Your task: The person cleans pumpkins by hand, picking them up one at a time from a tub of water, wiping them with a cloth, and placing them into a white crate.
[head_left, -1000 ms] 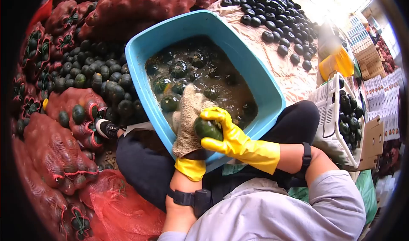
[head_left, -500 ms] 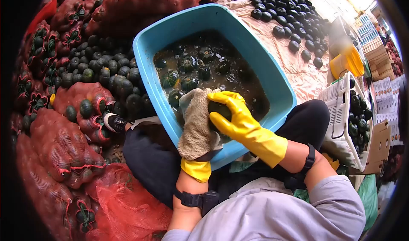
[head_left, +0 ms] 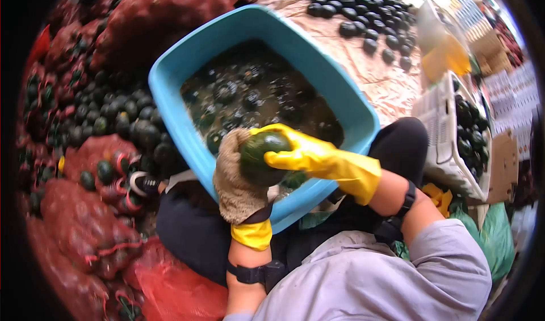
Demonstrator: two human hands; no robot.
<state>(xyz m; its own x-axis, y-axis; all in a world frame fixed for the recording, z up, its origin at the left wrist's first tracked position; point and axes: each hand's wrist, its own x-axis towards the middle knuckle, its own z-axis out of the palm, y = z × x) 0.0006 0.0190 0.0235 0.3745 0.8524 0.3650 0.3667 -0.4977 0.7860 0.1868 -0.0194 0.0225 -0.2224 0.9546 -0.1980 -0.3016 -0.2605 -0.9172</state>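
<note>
A round dark green kabocha squash [head_left: 264,157] is held between my two hands over the near side of a blue plastic tub [head_left: 351,91]. My left hand [head_left: 238,179] is inside a brown towelling mitt, worn over a yellow glove, and cups the squash from the left; its fingers are hidden. In a yellow rubber glove, my right hand [head_left: 298,150] grips the squash from the right, thumb across its front and fingers over the top. Murky brown water fills the lower tub, with several dark green squashes [head_left: 226,91] partly submerged in it.
Red mesh sacks [head_left: 85,219] of squash crowd the left, beside a pile of loose squashes [head_left: 122,108]. More squashes [head_left: 372,20] lie on a pinkish sheet behind the tub. A white crate [head_left: 440,145] of squashes stands at right, near a cardboard box [head_left: 504,165].
The squash has come up nearer to me and turned, showing more of its side. Both hands moved with it. The camera view has shifted slightly.
</note>
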